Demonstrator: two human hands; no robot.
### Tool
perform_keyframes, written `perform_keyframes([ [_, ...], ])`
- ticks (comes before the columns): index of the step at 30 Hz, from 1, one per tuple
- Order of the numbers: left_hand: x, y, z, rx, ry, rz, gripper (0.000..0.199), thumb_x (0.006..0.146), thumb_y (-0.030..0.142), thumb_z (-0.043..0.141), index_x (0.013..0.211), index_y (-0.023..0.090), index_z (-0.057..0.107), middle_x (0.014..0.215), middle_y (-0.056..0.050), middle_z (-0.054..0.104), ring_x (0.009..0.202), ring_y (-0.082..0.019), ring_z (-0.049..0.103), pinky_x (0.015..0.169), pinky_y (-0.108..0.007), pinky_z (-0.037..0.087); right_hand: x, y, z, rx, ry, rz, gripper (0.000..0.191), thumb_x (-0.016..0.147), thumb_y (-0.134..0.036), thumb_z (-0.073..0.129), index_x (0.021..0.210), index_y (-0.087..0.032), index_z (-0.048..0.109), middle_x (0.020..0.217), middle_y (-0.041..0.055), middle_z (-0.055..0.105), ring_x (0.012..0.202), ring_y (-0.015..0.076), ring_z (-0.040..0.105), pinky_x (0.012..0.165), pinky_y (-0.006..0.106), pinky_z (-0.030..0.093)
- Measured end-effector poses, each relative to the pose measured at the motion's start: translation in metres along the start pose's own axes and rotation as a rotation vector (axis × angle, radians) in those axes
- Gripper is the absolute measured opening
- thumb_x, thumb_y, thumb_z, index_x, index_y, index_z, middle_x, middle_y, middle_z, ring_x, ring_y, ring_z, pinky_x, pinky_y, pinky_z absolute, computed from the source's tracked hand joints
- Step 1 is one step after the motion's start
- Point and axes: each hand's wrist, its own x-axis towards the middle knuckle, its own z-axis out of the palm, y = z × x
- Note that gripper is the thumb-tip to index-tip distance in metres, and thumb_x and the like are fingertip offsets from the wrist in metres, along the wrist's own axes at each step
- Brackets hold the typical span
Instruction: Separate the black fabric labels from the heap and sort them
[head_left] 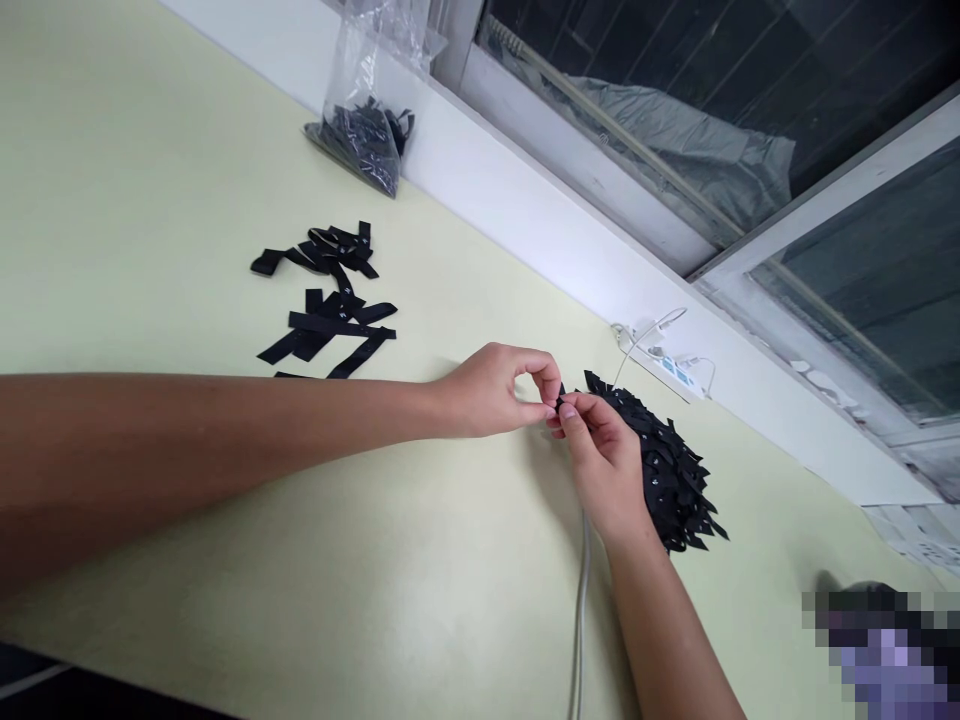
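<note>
My left hand (501, 388) and my right hand (606, 450) meet fingertip to fingertip over the table, both closed in a pinch. Between them is a small piece of black ribbon (561, 394), mostly covered by the fingers. Just beyond my right hand lies a large heap of black ribbon pieces (675, 470), several with small white marks. Left of my hands, loose black ribbon strips (337, 325) lie scattered, some partly hidden behind my left forearm.
A clear plastic bag (367, 120) holding black strips stands against the white ledge at the back. A white power strip (664, 365) with plugs sits beside the wall. A pale cable (581, 620) runs across the pale green table (375, 560). A person is partly visible, blurred, at lower right.
</note>
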Motion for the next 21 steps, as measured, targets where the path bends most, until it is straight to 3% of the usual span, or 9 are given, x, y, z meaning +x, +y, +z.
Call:
perform_keyframes([
  [6, -0.0001, 0.0002, -0.0004, 0.012, 0.001, -0.028, 0.005, 0.078, 0.017, 0.067, 0.081, 0.02, 0.064, 0.092, 0.0, 0.073, 0.094, -0.018, 0.068, 0.072, -0.027, 0.049, 0.0002, -0.0051, 0.0001, 0.095, -0.014, 0.086, 0.023, 0.09, -0.045, 0.068, 0.094, -0.023, 0.071, 0.087, 0.0013, 0.067, 0.077, 0.0163, 0.058, 0.077, 0.031, 0.049],
  [10, 0.0006, -0.0012, -0.0011, 0.014, -0.019, -0.007, 0.007, 0.076, 0.016, 0.067, 0.078, 0.02, 0.062, 0.09, 0.0, 0.071, 0.095, -0.018, 0.068, 0.083, -0.031, 0.05, 0.0006, -0.0057, 0.0002, 0.068, -0.06, 0.074, 0.021, 0.091, -0.044, 0.065, 0.092, -0.023, 0.071, 0.087, 0.0013, 0.067, 0.079, 0.0174, 0.058, 0.078, 0.032, 0.049],
  [15, 0.0012, -0.0056, 0.0002, -0.074, -0.052, -0.025, 0.009, 0.075, 0.012, 0.064, 0.08, 0.018, 0.06, 0.084, 0.0, 0.069, 0.083, -0.014, 0.066, 0.075, -0.028, 0.051, 0.0015, -0.0031, -0.0011, 0.042, -0.076, 0.05, 0.02, 0.092, -0.043, 0.064, 0.092, -0.023, 0.07, 0.085, 0.0013, 0.066, 0.079, 0.018, 0.058, 0.076, 0.032, 0.047],
  [21, 0.0019, -0.0073, 0.0006, -0.12, -0.055, -0.034, 0.011, 0.075, 0.011, 0.064, 0.082, 0.018, 0.058, 0.083, 0.0, 0.067, 0.081, -0.013, 0.065, 0.077, -0.028, 0.051, 0.0024, 0.0003, -0.0013, 0.017, -0.082, 0.038, 0.02, 0.093, -0.041, 0.062, 0.096, -0.023, 0.069, 0.088, 0.0019, 0.067, 0.082, 0.0181, 0.06, 0.079, 0.033, 0.048],
])
